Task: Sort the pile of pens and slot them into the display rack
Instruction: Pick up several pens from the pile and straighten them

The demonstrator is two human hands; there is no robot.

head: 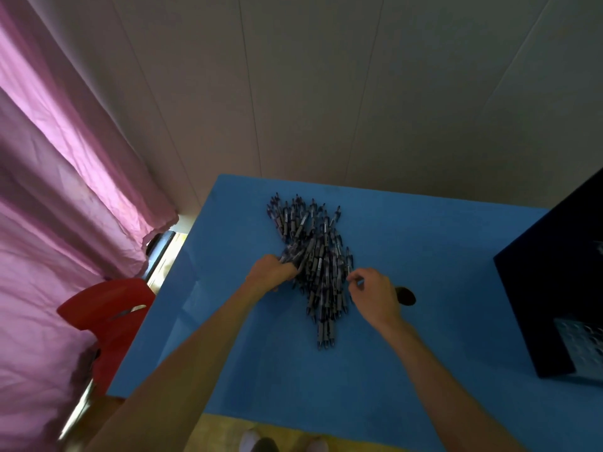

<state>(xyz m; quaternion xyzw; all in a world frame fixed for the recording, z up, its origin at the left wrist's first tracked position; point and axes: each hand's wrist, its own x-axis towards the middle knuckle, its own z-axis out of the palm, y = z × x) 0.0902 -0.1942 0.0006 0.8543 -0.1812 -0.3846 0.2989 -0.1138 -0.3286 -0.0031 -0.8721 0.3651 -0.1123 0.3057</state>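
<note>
Gathering goes best if pens (313, 262), piled mid-table (228, 321), are aligned first: a bundle is gripped by the left hand (272, 272); one pen is pinched by the right hand (372, 293).

The black rack (554, 288) is cut off by the right edge, and its slots are too dim to be made out. The fingertips of the left hand (272, 270) are hidden among the pens (313, 256), whose markings are too small to be read. A dark round object (406, 295) is partly covered by the right hand (375, 293).
</note>
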